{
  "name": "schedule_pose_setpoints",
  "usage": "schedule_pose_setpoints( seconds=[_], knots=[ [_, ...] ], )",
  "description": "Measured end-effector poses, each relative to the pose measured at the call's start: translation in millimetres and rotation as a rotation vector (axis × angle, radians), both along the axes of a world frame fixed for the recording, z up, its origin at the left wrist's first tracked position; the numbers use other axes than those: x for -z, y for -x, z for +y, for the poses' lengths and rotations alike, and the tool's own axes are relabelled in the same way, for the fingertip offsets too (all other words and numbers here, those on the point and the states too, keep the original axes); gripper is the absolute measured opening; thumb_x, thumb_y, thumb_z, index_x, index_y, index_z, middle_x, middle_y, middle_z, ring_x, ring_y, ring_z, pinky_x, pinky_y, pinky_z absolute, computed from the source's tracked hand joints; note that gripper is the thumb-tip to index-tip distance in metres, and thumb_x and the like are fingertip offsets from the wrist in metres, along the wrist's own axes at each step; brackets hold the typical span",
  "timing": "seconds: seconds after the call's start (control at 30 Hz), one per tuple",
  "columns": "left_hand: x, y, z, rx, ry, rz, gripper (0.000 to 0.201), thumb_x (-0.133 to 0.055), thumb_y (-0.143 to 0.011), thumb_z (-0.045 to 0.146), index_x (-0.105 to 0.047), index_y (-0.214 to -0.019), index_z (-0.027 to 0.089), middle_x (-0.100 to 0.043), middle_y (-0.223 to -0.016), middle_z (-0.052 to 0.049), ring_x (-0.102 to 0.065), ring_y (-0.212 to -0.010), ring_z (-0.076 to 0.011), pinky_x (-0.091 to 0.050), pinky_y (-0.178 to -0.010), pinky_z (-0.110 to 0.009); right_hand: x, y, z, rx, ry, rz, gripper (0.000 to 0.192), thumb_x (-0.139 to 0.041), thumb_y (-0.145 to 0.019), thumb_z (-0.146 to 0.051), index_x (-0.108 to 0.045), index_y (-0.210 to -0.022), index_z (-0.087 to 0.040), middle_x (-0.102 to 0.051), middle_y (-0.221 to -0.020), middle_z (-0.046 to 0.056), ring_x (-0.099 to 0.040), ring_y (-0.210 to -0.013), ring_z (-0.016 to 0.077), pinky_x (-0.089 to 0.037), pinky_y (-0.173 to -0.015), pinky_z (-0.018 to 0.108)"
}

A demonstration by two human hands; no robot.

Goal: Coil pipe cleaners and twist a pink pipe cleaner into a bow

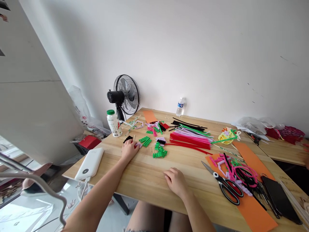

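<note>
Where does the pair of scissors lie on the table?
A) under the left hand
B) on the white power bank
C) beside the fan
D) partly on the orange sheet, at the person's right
D: the scissors lie with their handles on the orange sheet, right of the right hand.

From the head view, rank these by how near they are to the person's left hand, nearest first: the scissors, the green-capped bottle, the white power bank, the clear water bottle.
Measured from the left hand:
1. Green-capped bottle, just behind it, toward the fan.
2. White power bank, at the table's left edge; close to the first, a near call.
3. Clear water bottle, at the far edge by the wall.
4. Scissors, on the right, beyond the right hand.
</note>
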State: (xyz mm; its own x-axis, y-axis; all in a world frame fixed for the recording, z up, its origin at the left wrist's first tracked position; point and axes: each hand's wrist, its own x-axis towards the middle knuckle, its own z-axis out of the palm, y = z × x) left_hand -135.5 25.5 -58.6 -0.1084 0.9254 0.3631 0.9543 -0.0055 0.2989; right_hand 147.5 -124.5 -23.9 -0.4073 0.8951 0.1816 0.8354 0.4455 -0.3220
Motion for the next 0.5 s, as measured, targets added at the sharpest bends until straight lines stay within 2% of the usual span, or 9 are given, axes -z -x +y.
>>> schedule_pose_setpoints(
  seconds=[0.17, 0.33, 0.5],
  knots=[
    [4.1, -3, -5, -0.017, -0.220, 0.068, 0.035, -0.047, -0.078, 0.036, -0.066, -0.101, 0.017, -0.053, -0.119, -0.012, -0.043, -0.112, -0.0276, -0.026, -0.099, -0.042, 0.4, 0, -1, 0.000, -0.002, -0.004, 0.021, -0.048, -0.085, -0.016, -0.066, -0.095, -0.023, -0.064, -0.087, 0.004, -0.056, -0.085, 0.0172, -0.041, -0.077, 0.026],
    [4.8, -1, -12, -0.035, -0.315, 0.006, 0.031, -0.043, -0.081, 0.031, -0.066, -0.097, 0.017, -0.061, -0.106, -0.010, -0.050, -0.101, -0.0260, -0.033, -0.090, -0.038, 0.6, 0, 0, -0.012, -0.013, -0.018, 0.019, -0.050, -0.084, -0.016, -0.066, -0.092, -0.022, -0.064, -0.085, 0.004, -0.056, -0.083, 0.0177, -0.041, -0.075, 0.026],
    [-1.3, -4, -17, 0.141, -0.378, -0.153, 0.034, -0.035, -0.086, 0.029, -0.064, -0.096, 0.014, -0.067, -0.083, -0.011, -0.060, -0.080, -0.0226, -0.042, -0.078, -0.035, 3.4, -1, -2, -0.019, -0.041, 0.005, 0.017, -0.052, -0.082, -0.014, -0.066, -0.087, -0.022, -0.063, -0.081, 0.004, -0.055, -0.081, 0.0177, -0.043, -0.073, 0.027]
  ],
)
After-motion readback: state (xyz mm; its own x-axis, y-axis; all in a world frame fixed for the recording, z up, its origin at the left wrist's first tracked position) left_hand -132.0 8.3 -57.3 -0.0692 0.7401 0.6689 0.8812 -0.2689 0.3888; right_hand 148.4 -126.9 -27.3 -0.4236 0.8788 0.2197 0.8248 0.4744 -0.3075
